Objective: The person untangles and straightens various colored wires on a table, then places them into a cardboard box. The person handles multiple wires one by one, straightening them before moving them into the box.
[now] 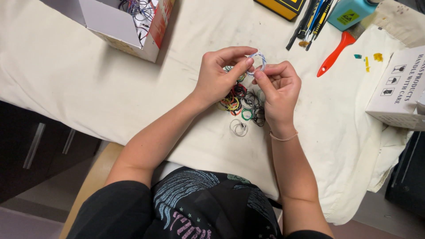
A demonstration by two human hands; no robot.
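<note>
Both of my hands meet over a pile of small coloured wire coils [242, 102] on a cream cloth-covered table [88, 75]. My left hand [218, 76] and my right hand [279, 90] pinch one small coil of blue and white wire [258, 59] between thumbs and forefingers, held just above the pile. A single grey-white coil [239, 128] lies apart, on the near side of the pile. A thin bracelet sits on my right wrist.
An open white cardboard box [128, 26] holding loose wires stands at the back left. At the back right lie a red-handled brush [334, 54], several pens or tools [310, 20], a teal container [352, 12] and a yellow-black device [283, 6]. A white carton [396, 90] sits at the right edge.
</note>
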